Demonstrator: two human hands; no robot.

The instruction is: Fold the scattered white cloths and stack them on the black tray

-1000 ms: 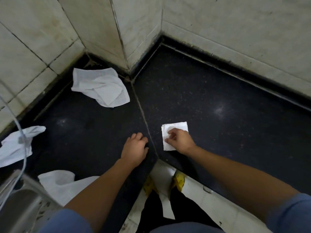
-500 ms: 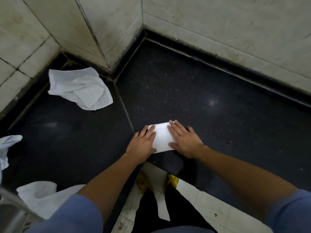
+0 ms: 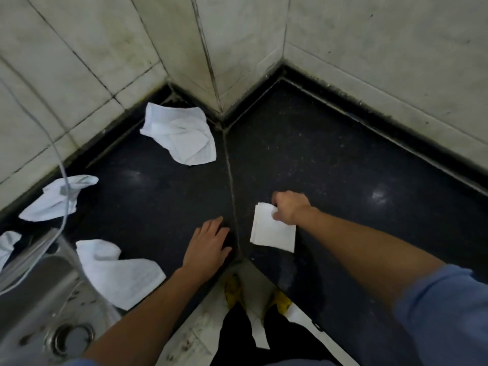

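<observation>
A small folded white cloth (image 3: 272, 232) hangs just above the black stone counter (image 3: 330, 165), pinched at its top corner by my right hand (image 3: 290, 208). My left hand (image 3: 208, 245) rests flat on the counter to the left of the seam, fingers apart, holding nothing. Unfolded white cloths lie scattered: one crumpled (image 3: 182, 136) near the back corner, one (image 3: 56, 198) at the far left by the wall, one (image 3: 120, 273) at the front left beside the sink. No separate black tray shows.
A steel sink (image 3: 39, 307) with a drain fills the lower left, and a thin hose (image 3: 62, 165) hangs over it. Tiled walls (image 3: 369, 48) close the counter at the back. The floor and my yellow shoes (image 3: 233, 290) show beyond the counter's front corner.
Both hands were pressing the folded cloth flat half a second ago. Now my right hand has gripped its top corner and lifted it, and my left hand has drawn back to the left.
</observation>
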